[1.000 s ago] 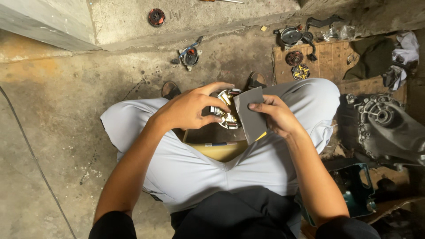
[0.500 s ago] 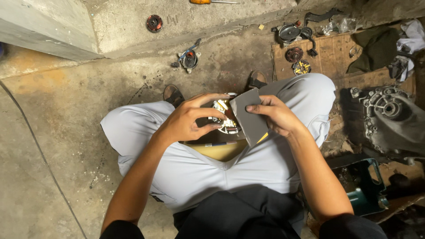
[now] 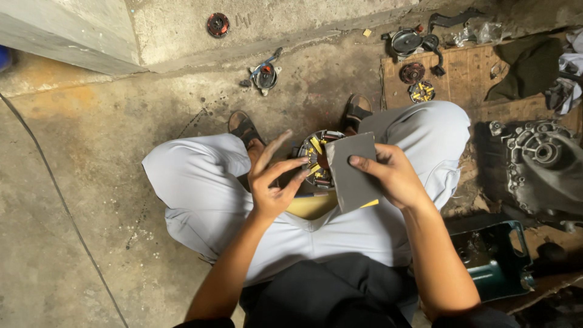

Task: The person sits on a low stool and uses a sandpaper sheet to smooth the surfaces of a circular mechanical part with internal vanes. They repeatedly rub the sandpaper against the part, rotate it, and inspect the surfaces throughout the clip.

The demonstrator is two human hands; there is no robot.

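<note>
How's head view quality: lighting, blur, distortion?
Head view: soft, even light with no glare; deep shadow at the lower right around the teal metal tray. Both hands, left and right, the round coil-wound stator and the grey sandpaper sheet look sharp. Wide-angle bending at edges.

I'm looking down at a stained, cracked concrete floor (image 3: 79,200) with a raised concrete step (image 3: 91,33) along the top. At right lies a worn board (image 3: 467,79) (brown, scuffed), beside a grey engine casing (image 3: 537,167).
</note>
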